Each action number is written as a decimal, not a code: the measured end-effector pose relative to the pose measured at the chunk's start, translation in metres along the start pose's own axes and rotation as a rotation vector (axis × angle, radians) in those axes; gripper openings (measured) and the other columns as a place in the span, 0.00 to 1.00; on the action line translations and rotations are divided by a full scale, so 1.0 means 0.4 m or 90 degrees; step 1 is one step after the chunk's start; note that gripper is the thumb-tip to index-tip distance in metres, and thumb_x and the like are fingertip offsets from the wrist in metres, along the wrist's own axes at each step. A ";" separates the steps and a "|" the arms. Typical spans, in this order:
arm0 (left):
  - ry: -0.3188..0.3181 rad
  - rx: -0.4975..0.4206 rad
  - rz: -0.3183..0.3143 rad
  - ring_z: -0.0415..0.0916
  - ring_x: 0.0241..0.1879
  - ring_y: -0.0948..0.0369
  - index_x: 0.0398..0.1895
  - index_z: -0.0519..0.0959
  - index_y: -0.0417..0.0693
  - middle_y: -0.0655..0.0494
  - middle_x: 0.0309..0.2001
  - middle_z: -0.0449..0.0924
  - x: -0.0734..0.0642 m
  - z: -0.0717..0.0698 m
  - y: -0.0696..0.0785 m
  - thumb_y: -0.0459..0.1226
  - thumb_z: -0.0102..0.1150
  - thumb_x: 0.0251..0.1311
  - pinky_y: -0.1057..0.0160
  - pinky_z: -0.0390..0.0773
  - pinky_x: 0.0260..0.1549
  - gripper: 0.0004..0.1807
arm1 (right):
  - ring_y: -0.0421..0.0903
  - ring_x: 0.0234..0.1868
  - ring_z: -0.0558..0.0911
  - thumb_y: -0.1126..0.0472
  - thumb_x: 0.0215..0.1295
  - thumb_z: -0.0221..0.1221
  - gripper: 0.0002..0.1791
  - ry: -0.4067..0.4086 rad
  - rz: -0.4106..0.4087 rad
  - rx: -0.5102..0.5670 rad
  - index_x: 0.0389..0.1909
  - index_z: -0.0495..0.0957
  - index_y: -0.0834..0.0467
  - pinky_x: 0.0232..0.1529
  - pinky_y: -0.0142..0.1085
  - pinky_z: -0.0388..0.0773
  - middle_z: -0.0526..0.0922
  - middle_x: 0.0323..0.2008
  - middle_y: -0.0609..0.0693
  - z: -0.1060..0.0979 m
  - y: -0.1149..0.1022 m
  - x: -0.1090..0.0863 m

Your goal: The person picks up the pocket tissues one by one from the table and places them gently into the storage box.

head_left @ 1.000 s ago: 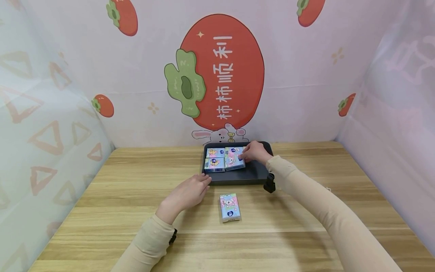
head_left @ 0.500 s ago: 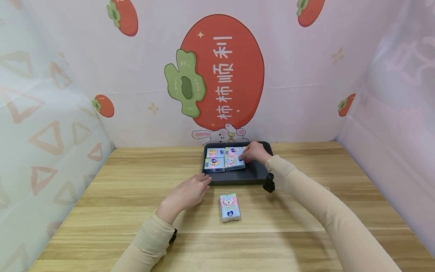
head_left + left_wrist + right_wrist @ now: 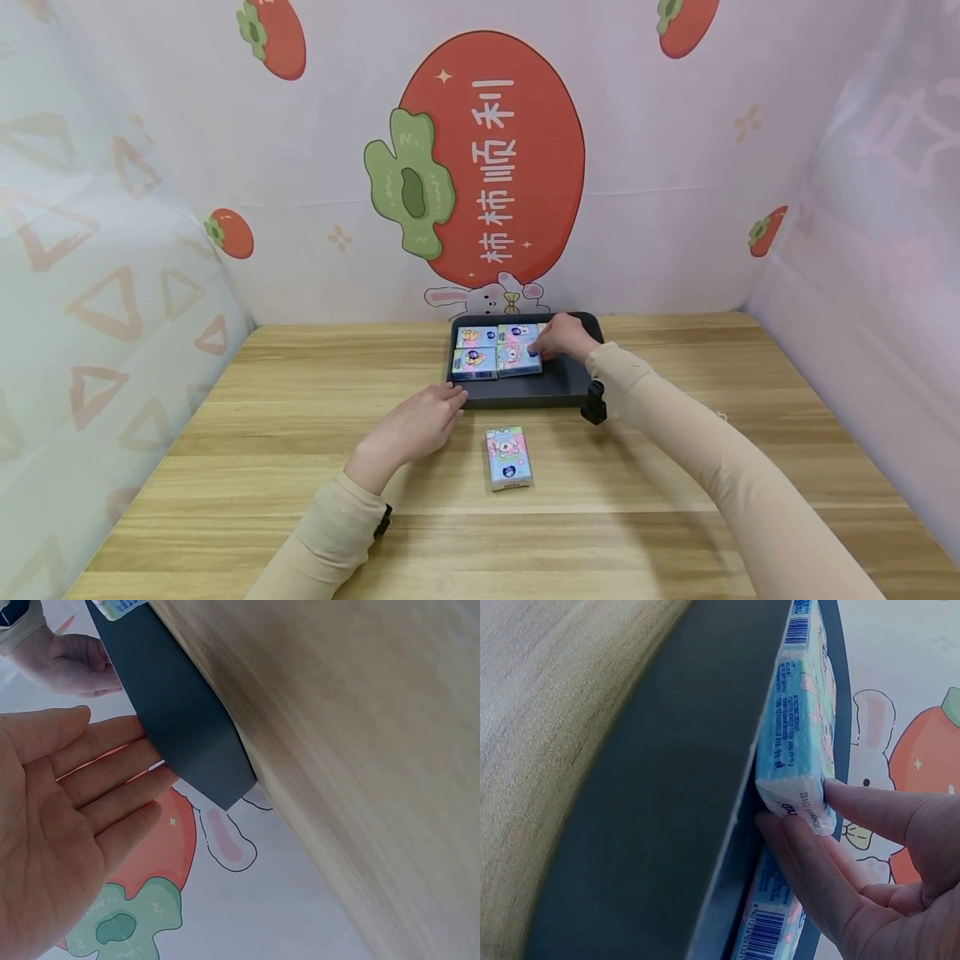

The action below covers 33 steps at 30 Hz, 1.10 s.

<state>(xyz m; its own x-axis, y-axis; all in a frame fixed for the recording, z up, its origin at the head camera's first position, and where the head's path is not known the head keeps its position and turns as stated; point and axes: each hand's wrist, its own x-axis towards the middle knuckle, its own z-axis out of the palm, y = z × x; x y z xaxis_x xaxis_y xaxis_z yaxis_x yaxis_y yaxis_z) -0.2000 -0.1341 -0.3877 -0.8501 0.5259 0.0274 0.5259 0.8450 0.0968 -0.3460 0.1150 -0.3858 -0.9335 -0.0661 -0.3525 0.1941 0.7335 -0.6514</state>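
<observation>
My right hand (image 3: 567, 337) pinches the right end of a blue-and-pink pocket tissue pack (image 3: 518, 358), thumb above and fingers below in the right wrist view, where this tissue pack (image 3: 789, 724) shows its printed side. It lies in the front row of a dark grey tray (image 3: 555, 387), against another tissue pack (image 3: 474, 363) on its left. Fingertips of my left hand (image 3: 420, 421) touch the tray's front left corner; the left wrist view shows the left hand (image 3: 71, 787) with straight fingers against the tray wall (image 3: 176, 712).
Behind the front row lie more tissue packs (image 3: 476, 337), one partly hidden by the right hand. A single tissue pack (image 3: 508, 458) lies on the wooden table (image 3: 247, 442) in front of the tray. A printed cloth backdrop (image 3: 315, 158) stands behind the tray.
The tissue pack under the right hand has turned slightly and sits straighter beside its neighbour. Both hands stay in nearly the same places.
</observation>
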 end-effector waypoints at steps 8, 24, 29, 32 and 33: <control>0.005 0.000 0.007 0.69 0.63 0.49 0.59 0.74 0.38 0.42 0.61 0.73 0.000 0.001 -0.002 0.38 0.47 0.70 0.51 0.69 0.63 0.20 | 0.46 0.35 0.85 0.56 0.57 0.66 0.14 -0.004 0.002 -0.006 0.38 0.85 0.63 0.54 0.43 0.78 0.86 0.36 0.55 -0.002 -0.004 -0.005; 0.003 -0.004 0.004 0.69 0.63 0.49 0.59 0.74 0.38 0.43 0.61 0.73 0.000 0.002 -0.003 0.38 0.47 0.69 0.52 0.69 0.64 0.20 | 0.46 0.34 0.85 0.56 0.57 0.67 0.22 -0.009 0.047 -0.019 0.48 0.77 0.66 0.52 0.40 0.79 0.85 0.36 0.56 0.001 -0.018 0.006; 0.005 -0.004 0.008 0.69 0.63 0.49 0.59 0.74 0.37 0.42 0.60 0.73 -0.001 0.001 -0.003 0.38 0.47 0.69 0.51 0.69 0.63 0.20 | 0.47 0.35 0.86 0.56 0.57 0.66 0.24 -0.014 0.055 -0.023 0.50 0.75 0.66 0.50 0.38 0.80 0.84 0.36 0.55 0.001 -0.021 0.003; 0.012 -0.002 0.018 0.70 0.62 0.48 0.58 0.74 0.36 0.41 0.60 0.74 0.000 0.002 -0.003 0.37 0.47 0.69 0.51 0.69 0.63 0.19 | 0.46 0.34 0.86 0.57 0.57 0.67 0.25 -0.014 0.058 -0.018 0.51 0.74 0.67 0.46 0.36 0.82 0.84 0.35 0.55 0.002 -0.022 0.003; 0.014 -0.001 0.021 0.70 0.62 0.48 0.58 0.74 0.36 0.41 0.60 0.74 0.001 0.003 -0.004 0.37 0.47 0.69 0.51 0.69 0.63 0.19 | 0.45 0.34 0.86 0.57 0.57 0.67 0.25 -0.015 0.059 -0.020 0.51 0.74 0.67 0.45 0.35 0.82 0.83 0.35 0.55 0.002 -0.022 0.003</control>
<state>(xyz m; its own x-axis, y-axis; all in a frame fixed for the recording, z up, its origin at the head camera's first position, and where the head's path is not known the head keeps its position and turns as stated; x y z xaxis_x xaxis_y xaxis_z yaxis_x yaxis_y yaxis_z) -0.2011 -0.1350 -0.3890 -0.8331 0.5507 0.0525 0.5531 0.8275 0.0966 -0.3486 0.1079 -0.3810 -0.9045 -0.0130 -0.4262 0.2693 0.7576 -0.5946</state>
